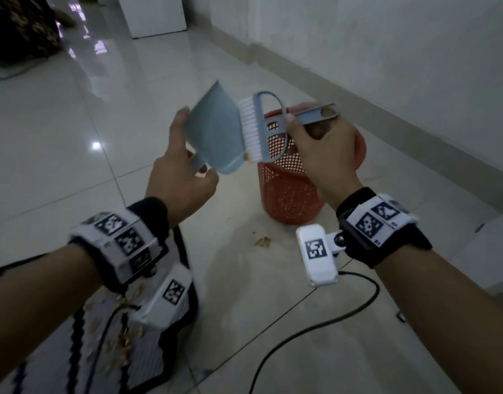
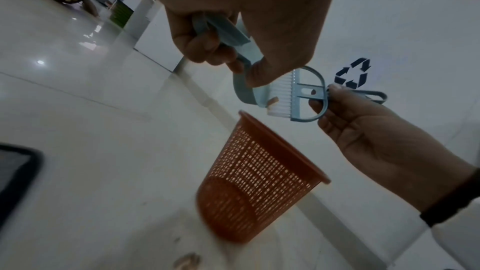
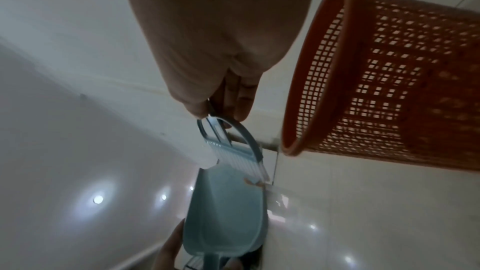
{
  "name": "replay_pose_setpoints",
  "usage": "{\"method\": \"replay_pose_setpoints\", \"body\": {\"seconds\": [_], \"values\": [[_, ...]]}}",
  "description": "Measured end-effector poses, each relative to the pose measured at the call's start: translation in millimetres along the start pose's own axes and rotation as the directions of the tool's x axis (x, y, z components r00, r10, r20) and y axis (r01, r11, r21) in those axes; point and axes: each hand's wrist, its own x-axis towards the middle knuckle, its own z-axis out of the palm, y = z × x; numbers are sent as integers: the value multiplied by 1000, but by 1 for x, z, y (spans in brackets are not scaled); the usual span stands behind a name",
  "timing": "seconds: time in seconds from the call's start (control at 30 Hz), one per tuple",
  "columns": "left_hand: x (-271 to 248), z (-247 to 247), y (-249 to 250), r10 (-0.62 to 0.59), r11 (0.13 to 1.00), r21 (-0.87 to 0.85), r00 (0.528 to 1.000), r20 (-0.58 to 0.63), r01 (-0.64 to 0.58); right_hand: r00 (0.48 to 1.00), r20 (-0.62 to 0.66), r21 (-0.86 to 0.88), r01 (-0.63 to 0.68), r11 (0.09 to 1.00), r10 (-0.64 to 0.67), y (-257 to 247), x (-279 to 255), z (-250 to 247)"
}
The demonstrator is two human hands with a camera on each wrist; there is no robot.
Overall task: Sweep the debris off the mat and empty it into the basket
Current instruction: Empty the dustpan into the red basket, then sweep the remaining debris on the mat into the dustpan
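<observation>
Wrist bands with black-and-white markers sit closest to the head camera, one on each forearm. Left hand (image 1: 182, 177) grips the handle of the pale blue dustpan (image 1: 216, 132), fingers curled round it, thumb up along the pan's back; pan is tilted in the air, its lower edge just beside and above the basket rim. Right hand (image 1: 321, 146) pinches the handle of the small blue brush (image 1: 273, 123), fingers closed on it, white bristles (image 1: 250, 129) touching the pan's inner face. A few brown bits of debris (image 3: 255, 183) cling at the lower end of the bristles, on the pan's edge. Orange mesh basket (image 1: 290, 189) stands upright on the tiled floor (image 1: 73, 123) below both hands, near the wall; brownish bits show through the mesh low inside. Small clump of debris lies on the floor near the basket's base, on the near side. Striped mat (image 1: 110, 351) lies at the near left of the floor, under the left forearm, with more brown flakes scattered on it. Black cable (image 1: 315, 328) runs over the floor at the near right
</observation>
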Motion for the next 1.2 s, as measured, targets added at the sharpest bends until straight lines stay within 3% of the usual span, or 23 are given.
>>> {"method": "replay_pose_setpoints", "body": {"seconds": [0.17, 0.43, 0.67, 0.83, 1.0, 1.2], "values": [[-32, -10, -50, -161, 987, 9, 973, 164, 161, 989, 124, -58, -70, 996, 77, 26, -44, 11], [-38, 9, -76, -392, 896, -121, 889, 235, 427, 969, 241, -185, -9, 983, 54, 43, -75, 37], [-50, 13, -93, -479, 818, -168, 814, 327, 549, 968, 246, -176, -12, 984, 56, 46, -84, 36], [-66, -5, -111, -483, 807, -174, 801, 354, 564, 951, 285, -129, -85, 988, 119, 53, -99, 47], [-98, -56, -139, -523, 806, -92, 776, 353, 585, 886, 405, -80, -210, 974, 225, 62, -130, 81], [-154, -106, -177, -623, 764, -7, 741, 251, 645, 748, 592, -107, -294, 950, 298, 65, -171, 140]]}}
